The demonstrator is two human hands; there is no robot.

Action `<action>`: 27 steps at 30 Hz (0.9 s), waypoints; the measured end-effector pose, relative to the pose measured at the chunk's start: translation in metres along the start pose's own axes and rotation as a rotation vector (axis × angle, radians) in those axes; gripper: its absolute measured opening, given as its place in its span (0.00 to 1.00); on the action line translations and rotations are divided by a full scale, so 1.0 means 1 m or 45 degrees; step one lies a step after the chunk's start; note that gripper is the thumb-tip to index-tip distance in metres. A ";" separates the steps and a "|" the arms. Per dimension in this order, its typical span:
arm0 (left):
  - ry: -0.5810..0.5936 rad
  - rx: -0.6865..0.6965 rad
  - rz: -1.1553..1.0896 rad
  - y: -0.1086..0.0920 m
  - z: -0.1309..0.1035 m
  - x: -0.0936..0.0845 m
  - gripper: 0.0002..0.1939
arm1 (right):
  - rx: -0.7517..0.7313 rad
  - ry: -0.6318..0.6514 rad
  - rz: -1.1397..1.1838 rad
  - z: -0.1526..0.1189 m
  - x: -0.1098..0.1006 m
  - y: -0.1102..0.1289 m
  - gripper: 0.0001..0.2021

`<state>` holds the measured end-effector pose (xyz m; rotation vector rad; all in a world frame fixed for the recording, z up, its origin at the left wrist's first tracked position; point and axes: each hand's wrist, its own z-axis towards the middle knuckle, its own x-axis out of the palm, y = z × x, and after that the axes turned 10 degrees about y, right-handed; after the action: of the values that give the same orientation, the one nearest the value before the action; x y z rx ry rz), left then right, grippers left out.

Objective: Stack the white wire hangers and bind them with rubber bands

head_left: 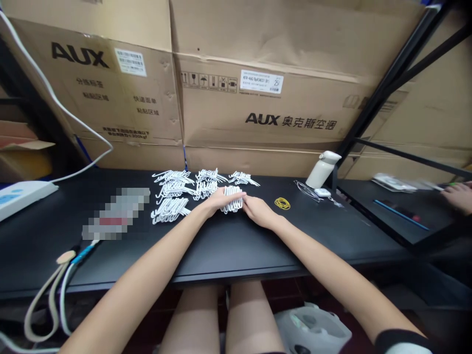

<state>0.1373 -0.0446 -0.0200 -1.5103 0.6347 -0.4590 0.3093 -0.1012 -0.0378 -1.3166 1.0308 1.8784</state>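
Note:
Near the middle of the black table, a bundle of white hooks (232, 200) is held between my two hands. My left hand (217, 200) grips it from the left, thumb lying across the front. On the other side my right hand (257, 209) pinches the bundle's right edge with fingers pressed together; some fingertips are hidden. Several more bundles of similar white hooks lie in rows to the left and behind, among them a front left bundle (169, 210), a back middle bundle (208, 175) and a smaller back right bundle (242, 178).
Yellow rubber bands (282, 203) lie right of my hands. A white bottle (323, 169), glasses (308, 191) and a small white case (322, 193) stand farther right. A blurred phone-like object (117, 211) with a cable is at left. Another person's hand (458, 195) shows at far right.

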 end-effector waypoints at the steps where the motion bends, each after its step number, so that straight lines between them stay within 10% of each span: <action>1: 0.004 -0.009 0.021 -0.001 -0.001 -0.001 0.24 | 0.001 -0.003 -0.006 0.000 0.000 0.001 0.07; 11: 0.116 0.077 -0.113 -0.001 0.000 -0.003 0.21 | -0.084 -0.166 0.349 0.002 -0.003 0.002 0.08; 27: -0.014 -0.011 0.183 0.008 0.004 -0.003 0.15 | -0.010 -0.091 0.074 -0.004 -0.004 0.013 0.07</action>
<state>0.1368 -0.0399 -0.0274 -1.4632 0.7317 -0.3382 0.3018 -0.1109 -0.0312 -1.2272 1.0363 1.9599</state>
